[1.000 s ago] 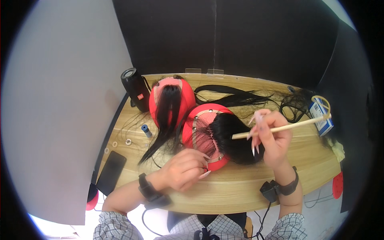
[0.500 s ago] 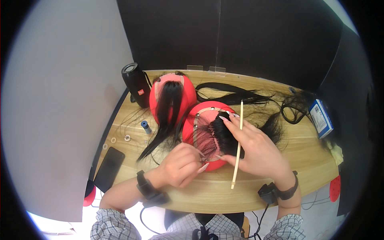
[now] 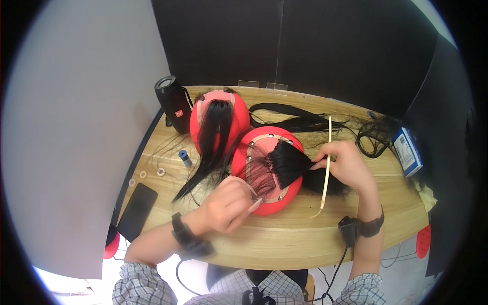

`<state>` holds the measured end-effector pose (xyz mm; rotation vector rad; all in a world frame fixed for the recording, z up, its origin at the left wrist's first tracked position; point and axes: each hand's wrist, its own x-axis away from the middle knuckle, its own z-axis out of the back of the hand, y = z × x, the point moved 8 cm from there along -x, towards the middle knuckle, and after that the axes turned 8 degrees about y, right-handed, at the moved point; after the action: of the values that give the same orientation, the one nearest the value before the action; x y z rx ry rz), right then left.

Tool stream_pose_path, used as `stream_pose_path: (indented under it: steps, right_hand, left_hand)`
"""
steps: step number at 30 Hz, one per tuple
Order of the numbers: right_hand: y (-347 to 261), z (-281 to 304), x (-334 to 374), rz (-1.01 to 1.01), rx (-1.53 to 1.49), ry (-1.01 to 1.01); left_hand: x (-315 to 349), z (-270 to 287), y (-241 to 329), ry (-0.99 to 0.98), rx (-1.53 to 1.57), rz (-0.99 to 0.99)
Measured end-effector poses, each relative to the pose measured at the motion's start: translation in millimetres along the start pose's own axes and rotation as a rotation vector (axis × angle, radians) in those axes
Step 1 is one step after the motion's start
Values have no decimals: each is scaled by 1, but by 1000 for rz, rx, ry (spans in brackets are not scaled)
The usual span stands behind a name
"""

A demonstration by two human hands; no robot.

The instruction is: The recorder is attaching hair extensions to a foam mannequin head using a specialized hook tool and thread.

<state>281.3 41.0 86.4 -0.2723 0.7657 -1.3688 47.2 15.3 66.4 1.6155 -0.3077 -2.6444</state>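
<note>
A red dome-shaped form (image 3: pixel 284 199) carries a pink net (image 3: pixel 257 152) pinned along a beige band. From the net a thick lock of black hair (image 3: pixel 288 165) runs right, its far part gathered in the fingers of my right hand (image 3: pixel 346 161). That same hand keeps a thin cream stick (image 3: pixel 328 162) with a fine curved tip at its lower end. My left hand (image 3: pixel 227 204) is closed at the form's lower left rim, beside sparse loose strands; whatever its fingers pinch is too small to make out.
Behind on the left stands a second red form (image 3: pixel 242 118) with black hair. Around it are a black cylindrical speaker (image 3: pixel 173 104), a small blue-grey tube (image 3: pixel 184 158), a dark phone (image 3: pixel 138 211) and small rings. More black hair (image 3: pixel 292 119) and a blue-white box (image 3: pixel 407 151) lie farther back.
My right hand has moved right from lying spread on the hair to gathering the lock, pulling it rightward. The stick has shifted right with it. The left hand stays nearly in place.
</note>
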Motion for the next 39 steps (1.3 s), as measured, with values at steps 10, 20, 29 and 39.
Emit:
stream_pose_path:
  steps: [10, 20, 29, 39]
  right_hand:
    - [90, -38, -9, -309, -315, -175]
    - [89, -65, 1, -324, -440, -297]
    - [87, -60, 1, -225, -312, -304]
    - [95, -54, 2, -198, -346, -282]
  left_hand:
    - [4, 5, -17, 48, -18, 144]
    - [20, 19, -68, 177, 33, 614]
    - [60, 7, -109, 331, 360, 994]
    - [40, 14, -93, 202, 93, 927]
